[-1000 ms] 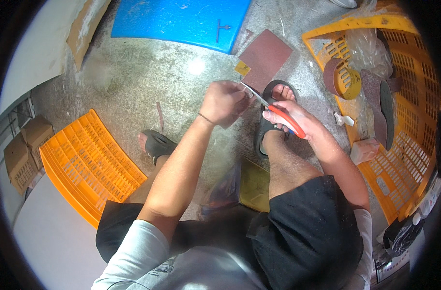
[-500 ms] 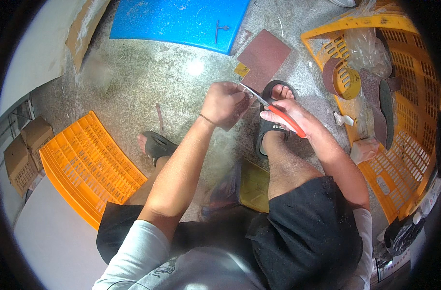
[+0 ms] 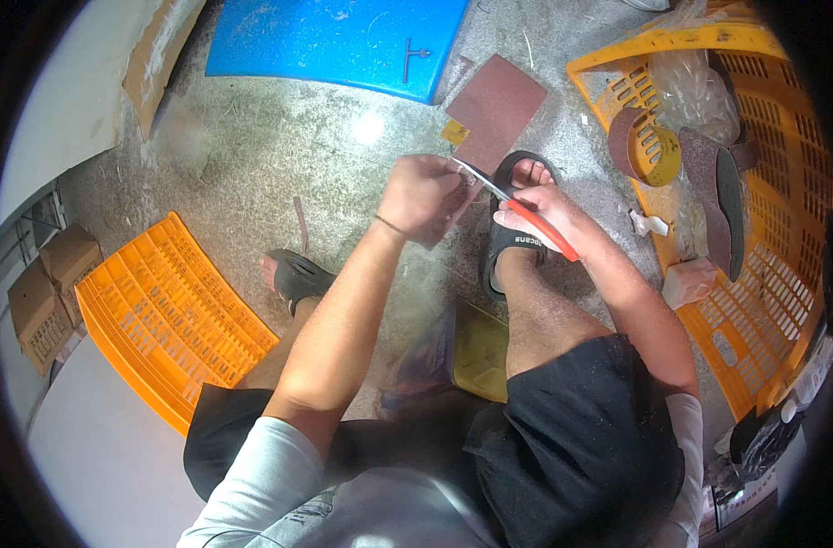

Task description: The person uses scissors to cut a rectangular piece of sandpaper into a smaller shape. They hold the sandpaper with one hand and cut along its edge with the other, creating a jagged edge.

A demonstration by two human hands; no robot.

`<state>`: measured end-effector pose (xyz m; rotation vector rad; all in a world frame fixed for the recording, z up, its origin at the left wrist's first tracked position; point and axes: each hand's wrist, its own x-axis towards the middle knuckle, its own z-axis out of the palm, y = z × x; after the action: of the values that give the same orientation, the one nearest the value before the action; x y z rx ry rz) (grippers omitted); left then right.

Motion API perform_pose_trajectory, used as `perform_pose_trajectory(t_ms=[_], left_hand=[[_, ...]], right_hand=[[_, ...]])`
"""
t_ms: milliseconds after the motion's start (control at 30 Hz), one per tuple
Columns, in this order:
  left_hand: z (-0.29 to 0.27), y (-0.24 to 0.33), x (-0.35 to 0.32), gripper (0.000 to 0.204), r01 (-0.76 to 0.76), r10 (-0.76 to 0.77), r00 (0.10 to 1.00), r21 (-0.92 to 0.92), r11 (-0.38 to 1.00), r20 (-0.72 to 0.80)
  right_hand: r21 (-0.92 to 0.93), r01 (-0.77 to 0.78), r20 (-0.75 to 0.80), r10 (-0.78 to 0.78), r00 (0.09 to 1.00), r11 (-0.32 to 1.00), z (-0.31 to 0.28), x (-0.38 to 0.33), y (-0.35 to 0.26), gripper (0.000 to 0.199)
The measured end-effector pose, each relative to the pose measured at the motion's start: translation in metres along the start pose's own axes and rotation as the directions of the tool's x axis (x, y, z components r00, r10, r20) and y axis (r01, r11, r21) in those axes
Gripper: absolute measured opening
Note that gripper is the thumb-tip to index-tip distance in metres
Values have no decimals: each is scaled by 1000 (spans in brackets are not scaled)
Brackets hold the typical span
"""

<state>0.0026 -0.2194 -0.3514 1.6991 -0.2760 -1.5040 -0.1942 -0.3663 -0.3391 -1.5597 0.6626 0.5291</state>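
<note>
My left hand (image 3: 421,194) is closed, fingers pinched on a small piece of reddish-brown sandpaper (image 3: 432,230) that hangs below them. In my right hand (image 3: 549,208) is a pair of scissors (image 3: 542,228) with orange-red handles. Their metal blades point up and left, and the tips reach the fingers of my left hand. Exactly how the blades meet the sandpaper piece is too small to tell. Just beyond the hands, a larger sandpaper sheet (image 3: 500,100) lies on the floor, with a yellowish piece (image 3: 454,132) at its left edge.
A blue board (image 3: 334,41) with a chuck-key-like T-shaped tool (image 3: 409,57) lies at the far side. To the right stands a yellow crate (image 3: 672,41) with sanding belts (image 3: 713,196) on it. Another orange crate (image 3: 174,310) is at left. My sandaled feet flank the work.
</note>
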Motion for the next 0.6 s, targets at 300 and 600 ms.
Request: perform_pose_trajectory(t_ms=[300,600], left_hand=[[-2,0,1,13,48,-49,999,-27,998,-18],[-5,3,0,14,56,-58,998,-114,992,-21]], right_hand=[[-113,33,-66,-41,997,993,1,0,3,25],[-236,272,-220,-324,920,933,8,0,16,32]])
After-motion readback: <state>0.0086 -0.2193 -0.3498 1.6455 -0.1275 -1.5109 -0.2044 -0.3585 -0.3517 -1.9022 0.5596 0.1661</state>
